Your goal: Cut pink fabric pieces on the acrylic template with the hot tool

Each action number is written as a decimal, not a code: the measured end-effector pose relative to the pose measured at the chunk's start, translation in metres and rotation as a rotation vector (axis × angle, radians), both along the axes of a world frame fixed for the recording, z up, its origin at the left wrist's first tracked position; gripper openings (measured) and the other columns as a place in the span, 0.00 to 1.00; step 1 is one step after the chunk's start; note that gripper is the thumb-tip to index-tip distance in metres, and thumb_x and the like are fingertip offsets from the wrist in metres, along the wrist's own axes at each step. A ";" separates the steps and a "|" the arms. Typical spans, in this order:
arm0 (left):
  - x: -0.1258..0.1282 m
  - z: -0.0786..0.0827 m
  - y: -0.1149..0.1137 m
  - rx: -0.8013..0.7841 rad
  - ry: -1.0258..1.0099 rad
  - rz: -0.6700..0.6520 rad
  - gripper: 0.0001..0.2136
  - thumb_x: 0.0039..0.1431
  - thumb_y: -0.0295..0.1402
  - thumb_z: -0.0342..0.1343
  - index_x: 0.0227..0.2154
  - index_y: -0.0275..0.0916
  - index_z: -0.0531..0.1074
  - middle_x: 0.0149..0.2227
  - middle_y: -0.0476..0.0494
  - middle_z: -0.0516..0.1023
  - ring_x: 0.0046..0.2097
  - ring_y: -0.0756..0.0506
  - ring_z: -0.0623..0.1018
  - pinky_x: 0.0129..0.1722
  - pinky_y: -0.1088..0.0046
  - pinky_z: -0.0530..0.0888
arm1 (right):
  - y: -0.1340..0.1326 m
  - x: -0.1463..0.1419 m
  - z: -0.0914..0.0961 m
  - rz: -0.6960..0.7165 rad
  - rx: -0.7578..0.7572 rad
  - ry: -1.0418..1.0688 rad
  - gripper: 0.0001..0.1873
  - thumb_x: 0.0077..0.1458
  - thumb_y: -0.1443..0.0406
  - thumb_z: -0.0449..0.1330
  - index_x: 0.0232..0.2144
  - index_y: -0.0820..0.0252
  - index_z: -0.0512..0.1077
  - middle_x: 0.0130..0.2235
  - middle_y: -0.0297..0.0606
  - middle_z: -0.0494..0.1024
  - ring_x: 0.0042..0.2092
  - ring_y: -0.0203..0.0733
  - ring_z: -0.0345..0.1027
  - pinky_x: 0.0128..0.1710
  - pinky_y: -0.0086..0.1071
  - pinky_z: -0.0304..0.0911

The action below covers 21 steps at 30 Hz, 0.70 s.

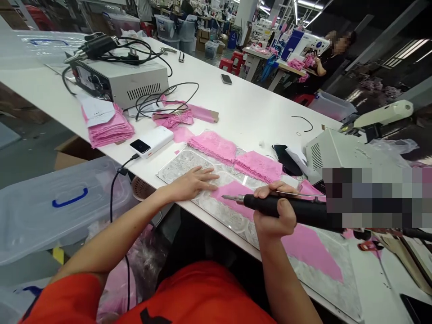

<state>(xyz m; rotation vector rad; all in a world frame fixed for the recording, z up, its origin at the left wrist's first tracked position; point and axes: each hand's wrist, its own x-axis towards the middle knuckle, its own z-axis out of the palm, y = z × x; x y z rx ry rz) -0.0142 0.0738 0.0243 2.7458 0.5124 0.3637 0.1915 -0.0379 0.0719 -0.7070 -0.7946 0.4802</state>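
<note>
My right hand [275, 211] is wrapped round a black cutting tool [270, 204] with a metal tip that points left over a pink lace strip [236, 193]. The strip lies on a patterned glass plate [178, 164] at the table's near edge. My left hand [194, 182] lies flat on the plate, fingers stretched out, touching the strip's left end. Two stacks of cut pink lace pieces [216, 146] [258, 165] rest at the plate's far side.
A white power bank [151, 141] with a cable, a pile of pink lace [108, 128], a grey control box [121, 81] with cables and a phone [226, 78] sit on the white table [253, 108]. A white machine [337, 150] stands at right. A person sews at the back right.
</note>
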 end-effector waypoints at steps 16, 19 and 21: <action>0.003 0.000 -0.002 0.002 0.021 -0.021 0.32 0.52 0.13 0.48 0.54 0.52 0.72 0.65 0.47 0.61 0.69 0.35 0.54 0.63 0.46 0.56 | 0.013 -0.020 -0.007 0.072 -0.010 -0.052 0.08 0.43 0.66 0.56 0.29 0.58 0.70 0.31 0.31 0.70 0.23 0.32 0.65 0.24 0.32 0.63; 0.004 0.000 -0.003 0.023 0.028 -0.022 0.32 0.53 0.13 0.48 0.54 0.53 0.72 0.66 0.48 0.61 0.69 0.35 0.54 0.63 0.47 0.57 | 0.014 -0.020 -0.008 0.063 -0.021 -0.056 0.08 0.43 0.65 0.56 0.30 0.58 0.70 0.31 0.31 0.69 0.23 0.32 0.65 0.24 0.32 0.63; 0.004 0.001 -0.003 0.036 0.031 -0.023 0.31 0.53 0.13 0.48 0.54 0.53 0.72 0.66 0.48 0.61 0.69 0.36 0.54 0.63 0.48 0.58 | 0.015 -0.020 -0.008 0.061 -0.030 -0.059 0.07 0.43 0.65 0.55 0.30 0.57 0.69 0.31 0.30 0.69 0.23 0.32 0.65 0.24 0.32 0.63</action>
